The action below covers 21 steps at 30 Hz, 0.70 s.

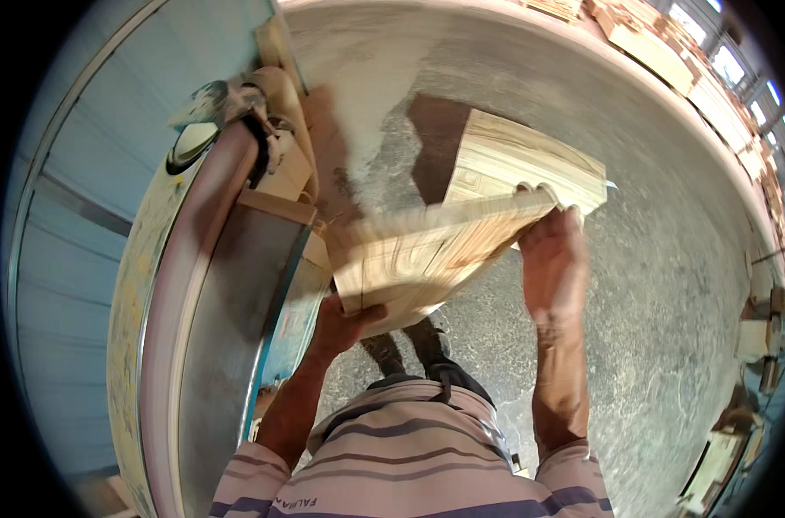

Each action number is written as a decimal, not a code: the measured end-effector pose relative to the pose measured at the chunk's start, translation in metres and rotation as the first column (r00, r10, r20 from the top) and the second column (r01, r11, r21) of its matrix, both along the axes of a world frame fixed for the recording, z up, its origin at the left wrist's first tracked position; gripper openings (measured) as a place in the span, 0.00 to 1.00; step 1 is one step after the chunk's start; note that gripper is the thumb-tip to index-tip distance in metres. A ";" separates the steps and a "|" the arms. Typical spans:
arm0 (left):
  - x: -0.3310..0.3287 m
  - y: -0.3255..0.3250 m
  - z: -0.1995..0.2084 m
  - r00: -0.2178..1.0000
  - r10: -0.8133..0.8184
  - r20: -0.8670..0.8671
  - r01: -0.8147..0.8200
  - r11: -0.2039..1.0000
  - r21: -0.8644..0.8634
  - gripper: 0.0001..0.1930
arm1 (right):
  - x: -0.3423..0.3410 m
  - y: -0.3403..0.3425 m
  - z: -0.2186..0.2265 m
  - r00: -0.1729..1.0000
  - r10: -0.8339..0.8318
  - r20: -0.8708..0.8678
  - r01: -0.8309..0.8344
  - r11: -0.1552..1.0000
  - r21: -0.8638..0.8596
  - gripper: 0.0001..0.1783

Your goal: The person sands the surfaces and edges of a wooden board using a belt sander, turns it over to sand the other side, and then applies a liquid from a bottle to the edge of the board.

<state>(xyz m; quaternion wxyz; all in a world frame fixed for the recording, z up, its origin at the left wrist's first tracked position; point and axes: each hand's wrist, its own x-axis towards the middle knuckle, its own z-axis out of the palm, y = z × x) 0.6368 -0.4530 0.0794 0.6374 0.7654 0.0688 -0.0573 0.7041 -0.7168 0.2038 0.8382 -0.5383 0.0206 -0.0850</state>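
Between my hands a pale wooden board (431,252) with bold grain is held up at a tilt, its edge smeared by motion. At its lower left corner my left hand (345,322) grips it, thumb lying over the face. My right hand (554,259), blurred, has its fingers curled over the upper right corner. Beyond the held board lies another light wooden board or stack of boards (530,160), partly covered by it. To my left runs a belt sander (172,311) with a long upright belt and a grey metal table (237,319) alongside.
A wooden block (277,207) sits at the far end of the sander table. Blue panels (73,216) stand behind the machine. Stacked timber (660,52) lines the far right, and more wood pieces (759,341) lie along the right edge. The floor (651,285) is dusty grey concrete.
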 end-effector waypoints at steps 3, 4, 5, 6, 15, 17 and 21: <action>0.012 -0.007 0.042 0.996 0.074 0.039 -0.074 0.997 0.000 0.24 | 0.028 -0.008 -0.004 0.977 -0.127 0.170 0.172 0.943 -0.285 0.42; 0.014 -0.008 0.053 0.982 0.129 0.135 -0.116 0.988 -0.101 0.21 | 0.030 -0.010 -0.005 0.980 -0.162 0.112 0.194 0.899 -0.393 0.43; 0.017 -0.012 0.065 0.954 0.184 0.235 -0.135 0.968 -0.211 0.19 | 0.040 -0.034 -0.041 0.985 -0.174 0.004 0.167 0.937 -0.307 0.43; 0.016 -0.010 0.071 0.910 0.257 0.324 -0.154 0.938 -0.311 0.16 | 0.041 -0.054 -0.080 0.976 -0.184 -0.118 0.158 0.966 -0.203 0.42; -0.005 0.020 0.054 0.790 0.609 0.070 -0.303 0.487 -0.819 0.31 | -0.045 -0.148 -0.262 0.706 -0.218 -0.674 0.240 0.969 -0.062 0.40; -0.014 0.023 0.041 0.819 0.569 -0.071 -0.330 0.366 -0.870 0.31 | -0.049 -0.152 -0.249 0.831 -0.036 -0.554 0.032 0.999 -0.017 0.26; -0.030 0.031 -0.004 0.815 0.542 -0.206 -0.387 0.245 -0.889 0.30 | -0.051 -0.130 -0.183 0.887 0.027 -0.461 -0.015 0.999 0.029 0.33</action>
